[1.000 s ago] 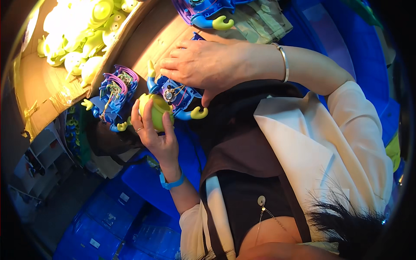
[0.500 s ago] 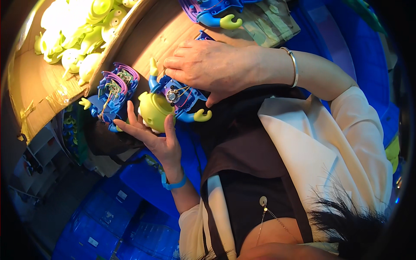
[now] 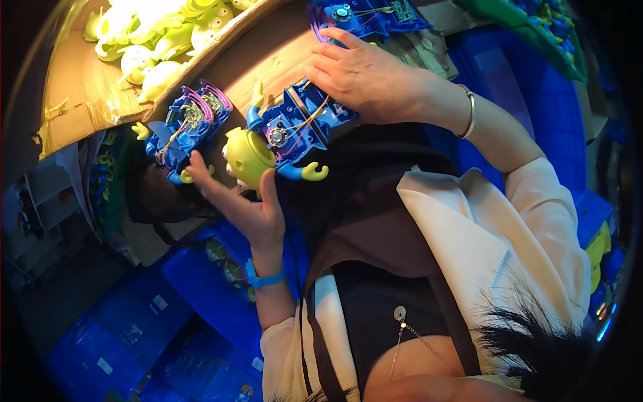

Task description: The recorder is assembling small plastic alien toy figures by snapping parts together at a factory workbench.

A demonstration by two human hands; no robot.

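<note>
A toy with a light-green head (image 3: 248,159) and an opened blue body shell (image 3: 298,124) lies on the brown cardboard surface. Inside the shell are a round metal-rimmed part and thin wires. My left hand (image 3: 248,211) is open beside the head, fingers spread, with the thumb at its lower edge. Over the far end of this shell, my right hand (image 3: 368,79) is open with the fingers stretched out and nothing visible in them. Its index fingertip reaches the edge of another blue-and-purple shell (image 3: 372,19) with wires and a circuit board.
More blue-and-purple shells (image 3: 191,120) with circuit boards lie to the left. A cardboard box (image 3: 94,120) at the far left holds several light-green toy heads (image 3: 161,80). Blue plastic bins (image 3: 134,335) stand below, and a green-rimmed container (image 3: 536,33) of small parts stands at far right.
My right hand has moved off the toy's shell, up and right toward the far shell, uncovering wires. My left hand stays by the head. The whole view has shifted slightly.
</note>
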